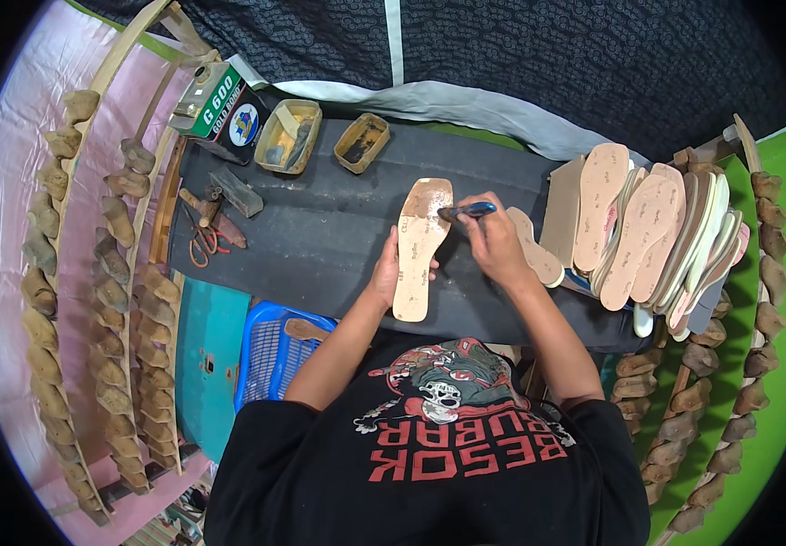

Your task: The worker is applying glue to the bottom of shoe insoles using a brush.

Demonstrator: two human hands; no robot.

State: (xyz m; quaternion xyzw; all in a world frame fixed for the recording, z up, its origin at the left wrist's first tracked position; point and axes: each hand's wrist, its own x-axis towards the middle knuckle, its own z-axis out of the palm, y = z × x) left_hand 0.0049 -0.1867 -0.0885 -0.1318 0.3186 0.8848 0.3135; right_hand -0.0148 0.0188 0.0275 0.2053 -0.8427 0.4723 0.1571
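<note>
A tan shoe insole (417, 268) is gripped along its left edge by my left hand (387, 269), and fingertips show at its right edge. The insole's wide end points away from me and carries a brown, shiny wet coat; the rest is bare with small printed marks. My right hand (493, 241) is closed round a brush (473, 210) with a blue handle. The dark brush tip meets the right side of the coated part. Right of that hand, another tan insole (531, 247) lies at the edge of a pile.
Stacked insoles (634, 227) fill the table's right end. At the back left stand a green and black metal can (220, 114) and two crusted tubs (289, 136) (362, 143). Scissors (200, 244) and a hammer (194, 205) lie left. A blue basket (265, 355) sits below; shoe lasts (42, 291) line side racks.
</note>
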